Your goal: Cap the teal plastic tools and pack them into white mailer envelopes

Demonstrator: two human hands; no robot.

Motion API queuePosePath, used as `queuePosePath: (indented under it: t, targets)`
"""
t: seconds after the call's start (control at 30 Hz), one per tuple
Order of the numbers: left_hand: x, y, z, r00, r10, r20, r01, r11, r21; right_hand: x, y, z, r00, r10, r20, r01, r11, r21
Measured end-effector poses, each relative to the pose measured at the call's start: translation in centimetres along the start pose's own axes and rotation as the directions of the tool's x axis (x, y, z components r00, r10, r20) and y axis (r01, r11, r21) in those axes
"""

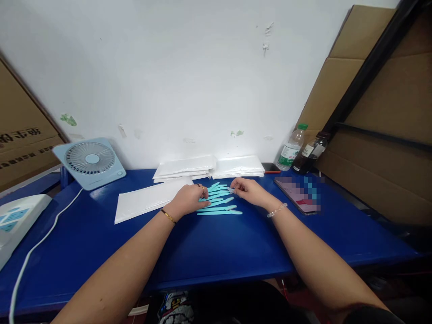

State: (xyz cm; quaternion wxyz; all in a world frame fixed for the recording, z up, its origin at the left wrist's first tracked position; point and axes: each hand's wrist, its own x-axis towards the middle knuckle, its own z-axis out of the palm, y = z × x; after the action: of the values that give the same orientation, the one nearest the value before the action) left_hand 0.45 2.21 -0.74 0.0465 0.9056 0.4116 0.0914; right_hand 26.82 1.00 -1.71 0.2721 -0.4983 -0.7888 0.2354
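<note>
Several turquoise eyebrow razors (pixel 220 209) lie side by side on the blue table (pixel 216 252), their handles to the left. Over the handle ends, my left hand (pixel 189 198) has its fingers closed on one of them; the fingers partly cover the grip. At the blade end on the right, my right hand (pixel 250 191) pinches a small translucent piece (pixel 230 191) that looks like a blade cap. Whether the piece touches the razor cannot be made out. Left of the razors, a flat white packet (pixel 145 198) lies partly behind my left hand.
Stacks of white packets (pixel 238 166) lie against the wall. A pale blue fan (pixel 89 162) and its white cable stand left, near a power strip (pixel 20 220). Right are a phone (pixel 299 195), a dark phone (pixel 271 168), a water bottle (pixel 292 150) and a dark bottle (pixel 309 155).
</note>
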Motion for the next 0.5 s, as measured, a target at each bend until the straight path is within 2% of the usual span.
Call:
queuePosePath:
  t: [0.1,0.2,0.37,0.5]
  targets:
    - [0.0,0.2,0.1,1.0,0.029,0.011,-0.029,0.999,-0.034,-0.2,0.1,-0.6,0.995,0.053,0.086,-0.058,0.997,0.056]
    - [0.0,0.7,0.3,0.998,0.055,0.029,-0.054,0.997,-0.05,-0.4,0.4,-1.2,0.977,0.107,0.183,-0.115,0.993,0.033]
    - [-0.1,1.4,0.2,0.993,0.11,0.043,-0.108,0.994,-0.035,-0.4,1.1,-1.5,0.99,0.107,0.089,-0.093,0.984,-0.153]
    - [-0.3,1.2,-0.2,0.999,0.043,-0.026,-0.041,0.997,0.068,-0.2,1.3,-1.4,0.989,0.115,0.092,-0.094,0.974,-0.208]
